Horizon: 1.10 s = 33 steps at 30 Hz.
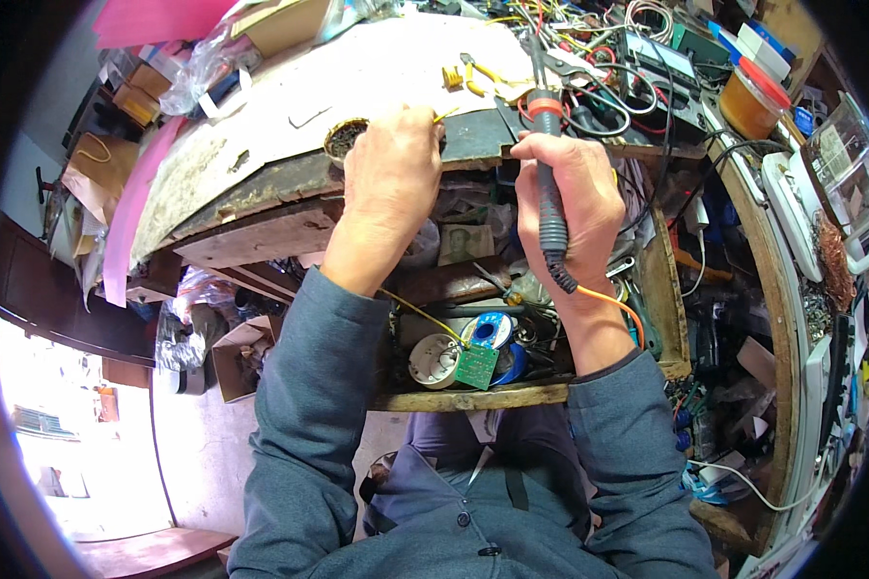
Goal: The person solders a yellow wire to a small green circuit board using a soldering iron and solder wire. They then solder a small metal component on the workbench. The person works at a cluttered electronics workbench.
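Observation:
My right hand (581,198) is wrapped round a soldering iron (548,198) with a dark ribbed grip and a red collar. Its metal shaft points away from me, and an orange cord leaves its lower end. My left hand (394,172) is closed above the bench's front edge on a yellow wire (417,311), whose end shows beyond the fingers. From below that hand the wire runs down to a small green circuit board (477,368), which rests in the open drawer against a blue solder spool (493,329). A round tin (342,141) with dark contents stands beside my left hand.
Pliers with yellow handles (475,75) lie on the bench (261,125). Tangled leads and a meter with a screen (658,56) fill the back right. An orange jar (753,99) stands farther right. The drawer (483,397) also holds a white round cup (434,361) and tools.

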Motion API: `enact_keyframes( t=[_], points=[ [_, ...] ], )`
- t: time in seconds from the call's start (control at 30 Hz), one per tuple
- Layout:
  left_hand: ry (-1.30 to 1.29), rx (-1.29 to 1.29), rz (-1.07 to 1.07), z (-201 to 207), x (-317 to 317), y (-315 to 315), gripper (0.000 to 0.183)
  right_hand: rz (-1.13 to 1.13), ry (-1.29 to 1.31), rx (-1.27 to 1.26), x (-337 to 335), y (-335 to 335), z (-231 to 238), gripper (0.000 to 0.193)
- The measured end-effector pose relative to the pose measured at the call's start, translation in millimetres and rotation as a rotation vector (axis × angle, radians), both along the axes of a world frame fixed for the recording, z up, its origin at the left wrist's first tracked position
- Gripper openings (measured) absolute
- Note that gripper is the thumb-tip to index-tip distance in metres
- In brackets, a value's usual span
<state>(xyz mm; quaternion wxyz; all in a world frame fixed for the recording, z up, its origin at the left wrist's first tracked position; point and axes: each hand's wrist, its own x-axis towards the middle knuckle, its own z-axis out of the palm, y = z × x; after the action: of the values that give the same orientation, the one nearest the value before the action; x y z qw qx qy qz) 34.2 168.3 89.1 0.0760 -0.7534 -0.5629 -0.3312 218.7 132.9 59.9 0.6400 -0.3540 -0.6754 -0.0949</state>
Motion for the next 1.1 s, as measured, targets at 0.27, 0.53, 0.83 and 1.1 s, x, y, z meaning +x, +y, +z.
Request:
enact_keyframes(
  t=[0.27, 0.53, 0.83, 1.1],
  points=[
    [-0.098, -0.061, -0.042, 10.6, -4.7, -0.7, 0.015, 0.009, 0.026, 0.029, 1.5, 0.4, 0.2, 0.037],
    [0.123, 0.080, -0.440, 12.7, 23.3, -0.5, 0.033, -0.012, 0.277, -0.033, 10.3, 0.0, -0.4, 0.035],
    [0.111, 0.224, -0.434, -5.5, 36.7, 11.8, 0.022, 0.027, 0.264, -0.029, 7.3, -1.3, 0.9, 0.035],
    [-0.303, 0.536, -0.508, 35.8, 21.8, 4.0, 0.024, 0.023, 0.254, -0.011, 6.8, -1.1, 2.0, 0.037]
  ],
)
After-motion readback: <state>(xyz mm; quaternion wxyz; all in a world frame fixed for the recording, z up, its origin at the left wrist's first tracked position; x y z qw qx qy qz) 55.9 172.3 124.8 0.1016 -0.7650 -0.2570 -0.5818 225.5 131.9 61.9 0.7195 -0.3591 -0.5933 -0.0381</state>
